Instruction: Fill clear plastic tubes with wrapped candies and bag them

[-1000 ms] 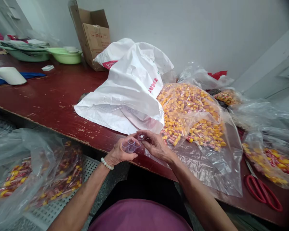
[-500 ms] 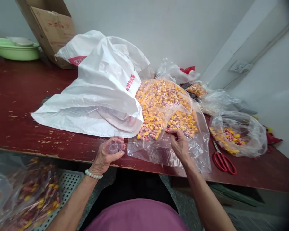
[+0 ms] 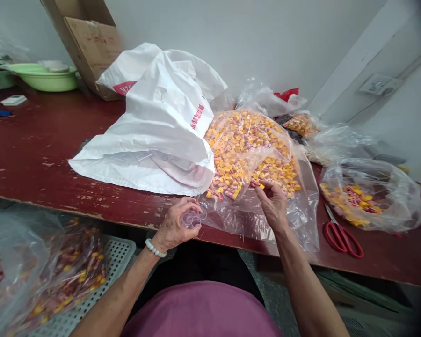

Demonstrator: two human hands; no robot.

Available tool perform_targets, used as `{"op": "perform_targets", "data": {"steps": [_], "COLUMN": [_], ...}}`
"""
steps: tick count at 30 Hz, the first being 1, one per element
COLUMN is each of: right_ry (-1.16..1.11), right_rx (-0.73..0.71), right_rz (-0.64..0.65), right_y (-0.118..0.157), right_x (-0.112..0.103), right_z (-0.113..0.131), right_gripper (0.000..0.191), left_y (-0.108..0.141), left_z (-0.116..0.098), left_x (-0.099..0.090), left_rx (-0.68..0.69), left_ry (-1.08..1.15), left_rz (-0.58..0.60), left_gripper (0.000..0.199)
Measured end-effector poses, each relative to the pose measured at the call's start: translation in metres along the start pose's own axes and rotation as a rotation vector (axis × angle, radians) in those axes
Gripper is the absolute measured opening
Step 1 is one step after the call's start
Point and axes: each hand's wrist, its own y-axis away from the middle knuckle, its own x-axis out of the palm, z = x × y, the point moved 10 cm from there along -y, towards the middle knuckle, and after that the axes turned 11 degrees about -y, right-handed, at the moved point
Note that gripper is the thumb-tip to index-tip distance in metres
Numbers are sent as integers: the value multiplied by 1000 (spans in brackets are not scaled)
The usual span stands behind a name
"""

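Observation:
My left hand [image 3: 177, 224] is closed around some small clear round plastic pieces [image 3: 192, 218] near the table's front edge. Their exact kind is hard to make out. A small red-patterned tube with a yellow cap [image 3: 257, 184] is at the fingertips of my right hand [image 3: 273, 206], which pinches it. Behind that hand spreads a clear plastic bag [image 3: 231, 220] full of similar yellow-capped tubes [image 3: 243, 133]. A large white sack [image 3: 150, 126] lies to its left, its mouth facing me with clear pieces dimly visible inside.
Red-handled scissors [image 3: 343, 238] lie right of my right hand, beside another clear bag [image 3: 403, 201] of tubes and yellow caps. A cardboard box [image 3: 94, 51] and green basin [image 3: 44, 79] stand at the back left. Below the table edge, bagged tubes [image 3: 75, 267] rest on a white perforated basket [image 3: 121, 248].
The view has swung left, so everything sits further right. The clear pieces in my left hand have tilted. My right hand has turned, and the yellow cap of its tube now shows.

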Motion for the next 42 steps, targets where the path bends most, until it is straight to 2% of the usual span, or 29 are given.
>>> {"op": "perform_targets", "data": {"steps": [1,3,5,7,10,13,18,20,24,26,28,30,31,32,34,36,39,42], "right_ry": [-120,-218,-178,-117,-92,-110,-56,-55,-59,-64,-1,214,406,612,734,778,837,868], "right_rx": [-9,-71,-130,-172,-173,-125,-295,-318,-322,-294,-225,-148,-120,-112,-102,-107,-112,-115], "right_rz": [34,196,342,453,562,550,596,616,647,595,422,198,136,141,171,239,346,433], "right_y": [7,22,35,44,50,50,65,72,80,70,44,13,-1,-13,-31,-41,-42,-37], "right_x": [7,31,54,70,79,77,88,95,101,93,70,38,27,21,13,11,10,10], "right_z": [18,60,93,111,115,106,106,103,100,91,68,33,14,-3,-31,-48,-58,-56], "right_gripper": [31,24,23,24,33,41,58,65,62,51,38,31,31,31,27,24,24,26], "left_y": [0,0,0,1,2,3,6,7,7,5,2,0,0,1,2,3,4,3], "left_z": [-3,-13,-24,-34,-41,-40,-32,-28,-23,-23,-19,-13,-11,-9,-7,-6,-6,-8], "left_x": [3,12,21,27,31,30,32,36,42,39,32,25,23,23,23,25,29,33], "left_rx": [14,49,87,118,127,104,67,43,-21,-47,-76,-110,-120,-122,-111,-111,-130,-130], "left_ry": [-6,-12,-15,-16,-12,2,27,49,143,208,257,273,267,255,232,224,243,248], "left_rz": [28,93,155,203,238,231,202,193,229,226,190,160,153,151,143,134,139,150], "left_gripper": [28,29,32,33,30,30,28,28,24,23,23,23,23,24,25,24,23,23]}}
